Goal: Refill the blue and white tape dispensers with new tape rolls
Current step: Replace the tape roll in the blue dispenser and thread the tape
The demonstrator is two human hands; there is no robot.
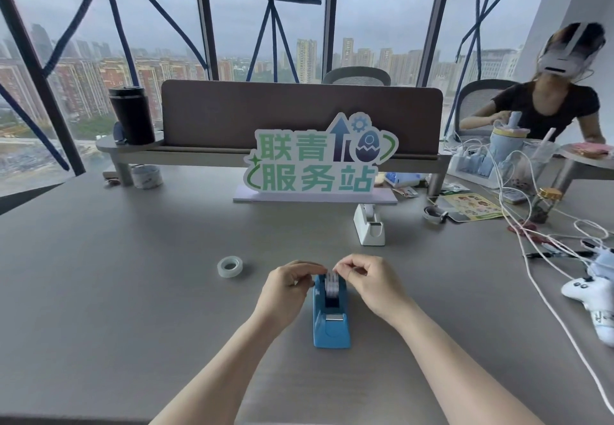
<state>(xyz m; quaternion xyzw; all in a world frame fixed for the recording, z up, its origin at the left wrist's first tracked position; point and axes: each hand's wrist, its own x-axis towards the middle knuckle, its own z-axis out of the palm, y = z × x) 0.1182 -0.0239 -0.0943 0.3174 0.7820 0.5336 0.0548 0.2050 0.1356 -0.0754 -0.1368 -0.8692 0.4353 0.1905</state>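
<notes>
Hiding tape roll (331, 283), both hands (288, 291)

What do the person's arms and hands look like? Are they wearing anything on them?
Both arms come up from the bottom of the picture and are bare as far as they show: no sleeves in view. The left hand and the right hand wear no gloves. No watch, bracelet or ring shows on either one.

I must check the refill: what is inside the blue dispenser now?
A tape roll sits in the blue dispenser. The left hand and right hand cover its sides and hub.
</notes>
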